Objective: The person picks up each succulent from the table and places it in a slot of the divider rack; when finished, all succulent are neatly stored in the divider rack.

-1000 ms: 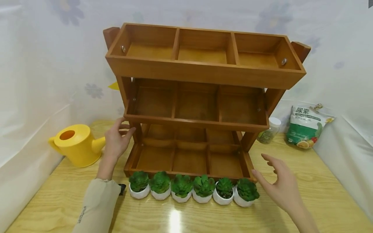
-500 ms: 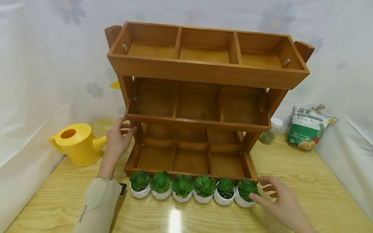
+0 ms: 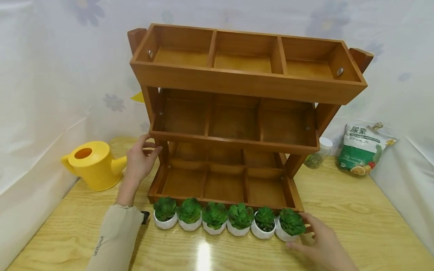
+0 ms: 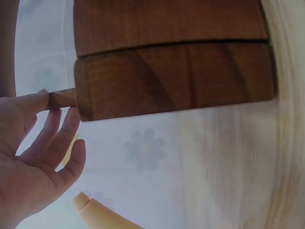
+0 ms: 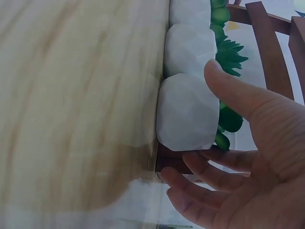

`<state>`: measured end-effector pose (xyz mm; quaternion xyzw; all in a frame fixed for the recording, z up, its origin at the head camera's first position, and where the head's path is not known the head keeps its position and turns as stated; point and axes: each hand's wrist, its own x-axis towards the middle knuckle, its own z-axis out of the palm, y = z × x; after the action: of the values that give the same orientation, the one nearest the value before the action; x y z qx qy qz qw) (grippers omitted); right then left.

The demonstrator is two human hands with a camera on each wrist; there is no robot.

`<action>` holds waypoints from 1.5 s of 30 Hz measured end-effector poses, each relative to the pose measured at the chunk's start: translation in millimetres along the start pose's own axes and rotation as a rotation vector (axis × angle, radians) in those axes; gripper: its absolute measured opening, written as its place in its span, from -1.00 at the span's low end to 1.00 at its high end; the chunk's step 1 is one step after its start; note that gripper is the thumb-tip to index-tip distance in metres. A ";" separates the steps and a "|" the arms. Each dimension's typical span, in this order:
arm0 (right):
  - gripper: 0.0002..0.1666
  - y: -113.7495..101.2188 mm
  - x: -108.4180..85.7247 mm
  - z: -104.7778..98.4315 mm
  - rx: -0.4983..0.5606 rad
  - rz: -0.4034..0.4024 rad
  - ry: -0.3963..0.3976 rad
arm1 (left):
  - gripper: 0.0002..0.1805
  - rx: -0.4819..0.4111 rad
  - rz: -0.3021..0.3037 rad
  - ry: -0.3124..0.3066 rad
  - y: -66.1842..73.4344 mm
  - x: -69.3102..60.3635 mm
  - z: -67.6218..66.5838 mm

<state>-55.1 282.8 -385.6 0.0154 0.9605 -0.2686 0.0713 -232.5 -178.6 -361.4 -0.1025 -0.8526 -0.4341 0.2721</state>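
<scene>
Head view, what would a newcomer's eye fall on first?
The big wooden shelf fills the middle. Six succulents in white pots line its front, the right hand at the row's right end. A yellow watering can stands left of the left hand.

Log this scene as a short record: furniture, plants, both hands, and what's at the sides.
Furniture: three-tier brown wooden shelf with divided compartments
Plants: six green succulents in white faceted pots, one row before the shelf
Left hand: touching the shelf's left side
Right hand: spread around the rightmost pot; contact unclear
Left side: yellow watering can
Back right: clear white-lidded jar, green-and-white bag
</scene>
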 end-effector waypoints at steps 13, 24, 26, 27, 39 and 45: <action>0.14 -3.4 6.7 5.6 -0.002 0.027 0.001 | -0.52 -0.052 -0.001 -0.002 2.5 1.1 0.6; 0.15 -7.3 10.7 5.0 -0.033 0.081 0.010 | -0.49 -0.053 0.009 0.003 4.7 1.4 1.1; 0.17 -8.1 11.2 5.0 -0.035 0.097 0.014 | -0.48 -0.052 -0.002 -0.002 4.4 1.0 0.9; 0.19 -8.5 11.8 4.9 -0.039 0.110 0.012 | -0.48 -0.052 -0.005 -0.006 4.0 0.9 0.9; 0.13 -5.0 8.3 -2.5 0.024 0.166 0.035 | -0.47 -0.082 -0.003 -0.014 4.9 0.1 2.1; -0.22 -11.1 6.4 -18.3 0.247 0.065 0.065 | -0.46 -0.087 0.006 -0.010 4.1 0.1 2.0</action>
<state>-64.6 282.7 -365.4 0.0641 0.9209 -0.3816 0.0461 -231.6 -174.5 -359.5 -0.1187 -0.8340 -0.4694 0.2645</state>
